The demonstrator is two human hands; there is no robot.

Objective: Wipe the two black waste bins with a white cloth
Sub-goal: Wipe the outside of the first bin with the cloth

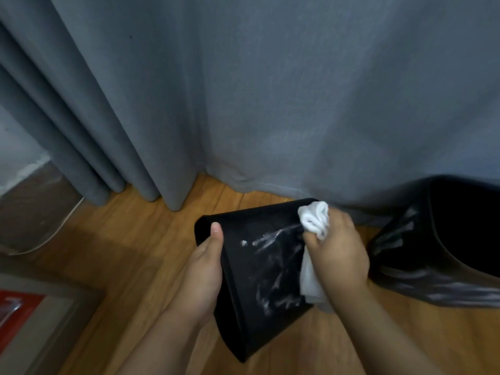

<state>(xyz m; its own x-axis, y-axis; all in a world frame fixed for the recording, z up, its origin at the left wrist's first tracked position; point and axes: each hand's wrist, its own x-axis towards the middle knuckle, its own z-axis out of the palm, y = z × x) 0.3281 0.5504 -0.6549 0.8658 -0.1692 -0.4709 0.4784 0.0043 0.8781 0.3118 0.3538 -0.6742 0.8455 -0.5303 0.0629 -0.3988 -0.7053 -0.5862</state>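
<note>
Gripping the near bin (pixel 259 280) at lower centre, the left hand (pixel 201 269) curls round its left edge, thumb lying on the dark face. On the opposite side the right hand (pixel 338 253) has its fingers closed round a bunched white cloth (pixel 315 220), pressed to the bin's upper right corner; pale smears streak the face between the hands. A second bin (pixel 446 239), bag-lined, stands just right of the right hand. Grey curtain (pixel 243 90) hangs close behind both. Wooden floor (pixel 130 239) lies open to the left.
</note>
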